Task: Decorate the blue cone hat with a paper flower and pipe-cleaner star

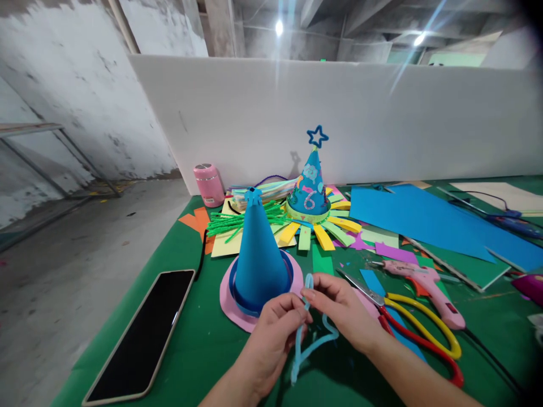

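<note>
- Head view, hands: we hold a light blue fuzzy pipe cleaner (298, 345) low and centre, just above the green table cover (190, 350) and directly in front of the plain blue paper cone hat with a pink brim (259, 254).
- Left hand (274, 339): fingers curled, thumb and fingertips pinched shut on the stem's middle. We judge this hand to be the anchor.
- Right hand (343, 311): thumb and forefinger closed on the upper part, where the stem rises into a small loop. The other fingers are loosely bent. A fingertip pinch suits a wire this thin.
- The stem is already bent: a lower tail hangs towards us and a kinked branch runs right under the right hand.
- Near the right hand: scissors with yellow and red handles (419, 333) and a pink glue gun (424, 282), both lying flat and within easy reach.
- Left of the cone: a black smartphone (142, 333), face up, apart from the paper scraps.
- Farther back: a decorated blue cone hat topped by a blue star (309, 192), standing on coloured paper strips. There are also a bundle of green pipe cleaners (237, 220), a pink bottle (208, 185) and a large blue paper sheet (424, 217).
- A white foam board (339, 118) stands along the far table edge.
</note>
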The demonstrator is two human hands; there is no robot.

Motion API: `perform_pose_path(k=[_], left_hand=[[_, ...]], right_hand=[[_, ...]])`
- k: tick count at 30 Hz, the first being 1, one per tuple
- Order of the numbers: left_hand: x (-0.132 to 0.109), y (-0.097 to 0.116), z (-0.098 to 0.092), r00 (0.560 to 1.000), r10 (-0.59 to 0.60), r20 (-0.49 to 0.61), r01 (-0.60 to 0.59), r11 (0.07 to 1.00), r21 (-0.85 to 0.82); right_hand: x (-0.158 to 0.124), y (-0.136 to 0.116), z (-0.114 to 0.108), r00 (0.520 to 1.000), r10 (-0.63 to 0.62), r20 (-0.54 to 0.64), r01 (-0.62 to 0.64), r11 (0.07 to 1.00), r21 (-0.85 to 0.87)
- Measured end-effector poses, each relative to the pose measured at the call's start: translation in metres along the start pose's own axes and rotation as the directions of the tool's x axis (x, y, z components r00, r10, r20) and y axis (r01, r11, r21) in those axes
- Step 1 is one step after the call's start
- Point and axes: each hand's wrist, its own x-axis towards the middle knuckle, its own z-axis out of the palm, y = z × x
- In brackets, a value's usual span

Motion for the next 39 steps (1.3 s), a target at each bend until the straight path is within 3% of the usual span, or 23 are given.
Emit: perform_pose_path(k=[5, 19, 27, 39], left_hand=[[0.0003, 0.0000, -0.0006, 1.000, 0.007, 0.029, -0.005, 0.997, -0.079], [0.0031, -0.0036, -0.0022, 1.000, 0.002, -0.007, -0.003, 0.999, -0.048], [0.0028, -0.0034, -0.0032, 0.999, -0.009, -0.049, 0.010, 1.000, 0.019], [0.0039, -0.0047, -0.0022, 0.999, 0.024, -0.043, -0.023, 0.999, 0.039]], right_hand=[[-0.0018, 0.0015, -0.0011, 0.997, 0.071, 0.027, -0.074, 0.991, 0.113], [0.0000, 0.0026, -0.0025, 1.000, 0.014, 0.025, -0.015, 0.999, 0.030], [0.0011, 0.0012, -0.0047, 0.997, -0.047, 0.059, 0.053, 0.993, -0.109], [0.0000, 0.0045, -0.0029, 0.998, -0.009, 0.056, 0.015, 0.993, -0.121]])
